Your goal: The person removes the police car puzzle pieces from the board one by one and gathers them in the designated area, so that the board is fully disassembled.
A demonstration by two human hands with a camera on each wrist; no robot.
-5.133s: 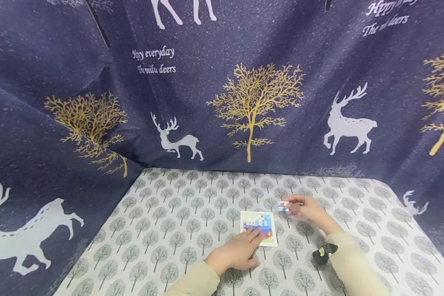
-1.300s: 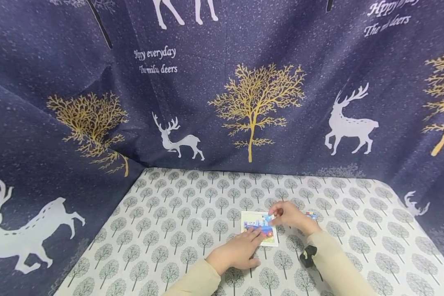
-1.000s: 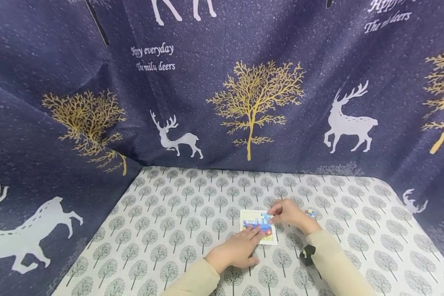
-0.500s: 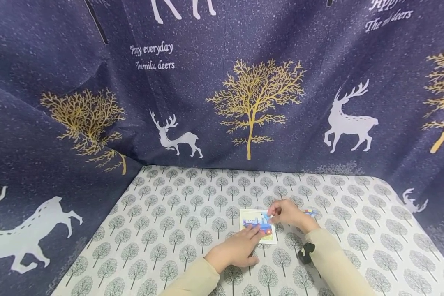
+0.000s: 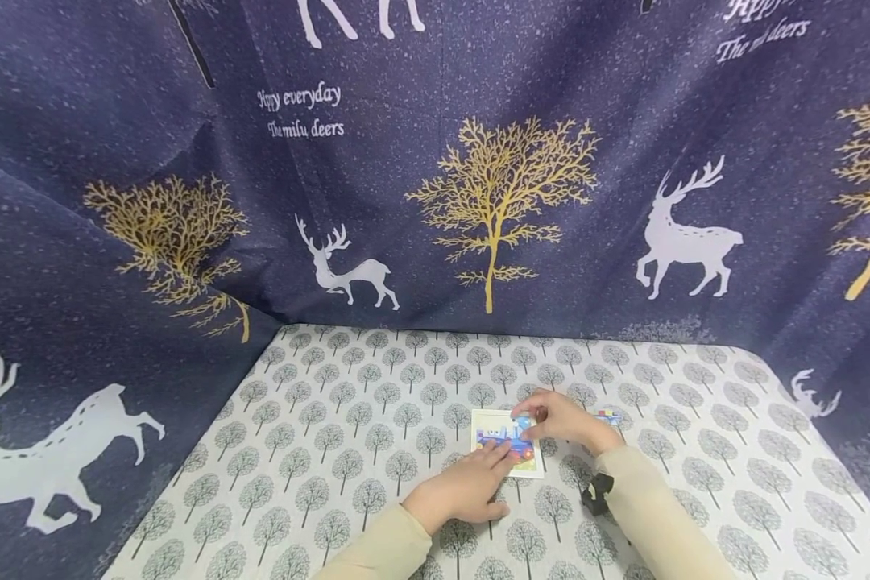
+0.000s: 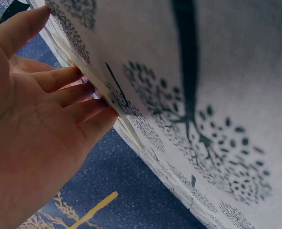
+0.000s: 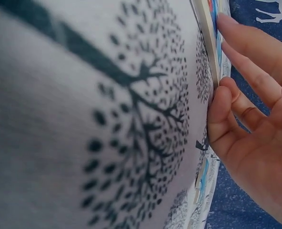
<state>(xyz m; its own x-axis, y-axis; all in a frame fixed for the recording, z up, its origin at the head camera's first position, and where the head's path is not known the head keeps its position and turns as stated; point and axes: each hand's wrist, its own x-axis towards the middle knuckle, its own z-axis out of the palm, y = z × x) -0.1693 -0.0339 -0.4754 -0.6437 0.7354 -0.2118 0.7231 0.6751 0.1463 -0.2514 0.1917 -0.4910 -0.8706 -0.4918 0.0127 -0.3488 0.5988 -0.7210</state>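
A small flat jigsaw puzzle [image 5: 487, 422] with a pale frame and a blue vehicle picture lies on the table. My left hand [image 5: 464, 488] rests on its lower left part, fingers extended; the left wrist view has the fingertips along the board's thin edge [image 6: 130, 130]. At the upper right corner, my right hand [image 5: 561, 417] holds a blue puzzle piece [image 5: 524, 422] between thumb and finger. In the right wrist view, two fingertips of the right hand [image 7: 255, 109] meet the blue picture side, while other fingers bend against the frame's edge.
A multicoloured puzzle piece [image 5: 609, 416] lies on the tree-print tablecloth [image 5: 377, 379], right of the puzzle and beyond the right wrist. A dark blue curtain [image 5: 362, 177] with deer and trees hangs behind the table. Something black [image 5: 598, 493] is strapped at the right wrist.
My right hand has moved from the loose pieces to the puzzle's upper right corner, its fingers lately spreading slightly leftward. The multicoloured piece lies farther right than before. My left hand has stayed put.
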